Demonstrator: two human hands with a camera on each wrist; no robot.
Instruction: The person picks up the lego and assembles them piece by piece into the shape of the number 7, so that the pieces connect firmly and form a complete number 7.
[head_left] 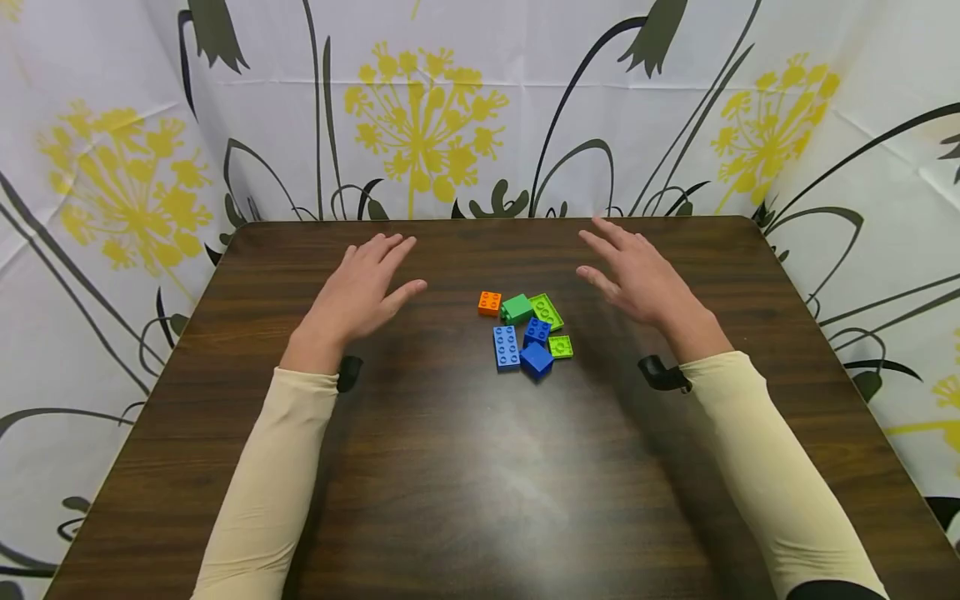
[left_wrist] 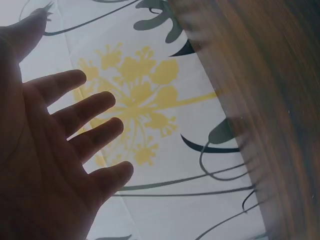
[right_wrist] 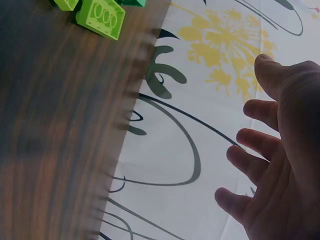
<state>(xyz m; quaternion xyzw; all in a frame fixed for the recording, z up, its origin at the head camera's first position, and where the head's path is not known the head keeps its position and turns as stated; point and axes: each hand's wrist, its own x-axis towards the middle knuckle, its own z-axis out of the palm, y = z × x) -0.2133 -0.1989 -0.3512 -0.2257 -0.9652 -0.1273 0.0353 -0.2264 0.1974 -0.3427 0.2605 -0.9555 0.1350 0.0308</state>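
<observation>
A small cluster of toy building bricks lies in the middle of the table. At its back left is an orange brick, beside a green brick tipped on its side. A long lime brick shows its hollow underside, and a smaller lime brick sits at the right. In front are a light blue brick and two dark blue bricks, one studded and one tilted. My left hand hovers left of the cluster, fingers spread, holding nothing. My right hand is likewise spread and bare, on the right.
The dark wooden table ends at a back edge against a white curtain with yellow and grey plant prints. More of that curtain hangs along both sides. Each wrist wears a black strap.
</observation>
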